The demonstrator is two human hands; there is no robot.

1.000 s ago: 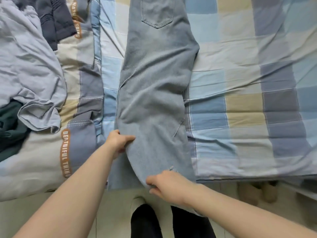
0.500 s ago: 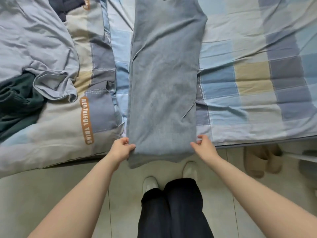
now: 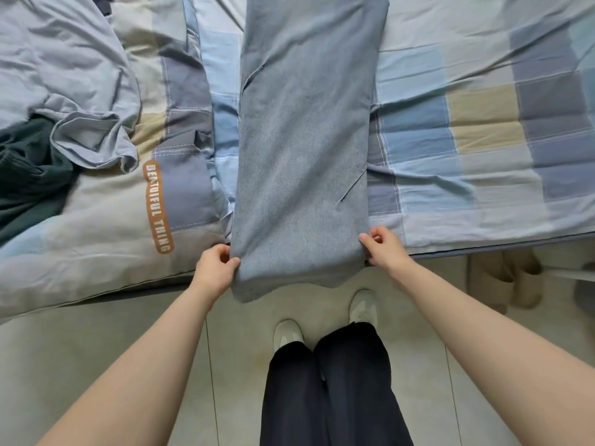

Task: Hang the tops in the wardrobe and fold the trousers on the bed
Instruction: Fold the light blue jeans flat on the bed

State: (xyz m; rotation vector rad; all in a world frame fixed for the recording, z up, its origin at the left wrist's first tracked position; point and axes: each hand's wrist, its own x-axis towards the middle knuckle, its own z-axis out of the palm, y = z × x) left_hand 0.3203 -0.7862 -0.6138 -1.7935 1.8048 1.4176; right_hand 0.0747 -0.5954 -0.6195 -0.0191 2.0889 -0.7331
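R hand [image 3: 384, 249] has shifted from mid-hem to jeans [image 3: 304, 156] R corner; L hand [image 3: 215, 268] pinches L corner, both at frame center. Legs squared, ready to fold up.

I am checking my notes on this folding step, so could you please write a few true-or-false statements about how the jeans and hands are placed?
1. The left hand pinches the near left corner of the light blue jeans. True.
2. The right hand rests flat on the checked bedsheet, away from the jeans. False: its grip is on the near right edge of the jeans.
3. The near end of the jeans hangs over the bed's edge above the floor. True.
4. The jeans lie on top of the dark green garment. False: that garment lies apart, at the far left, partly under a pale blue garment.
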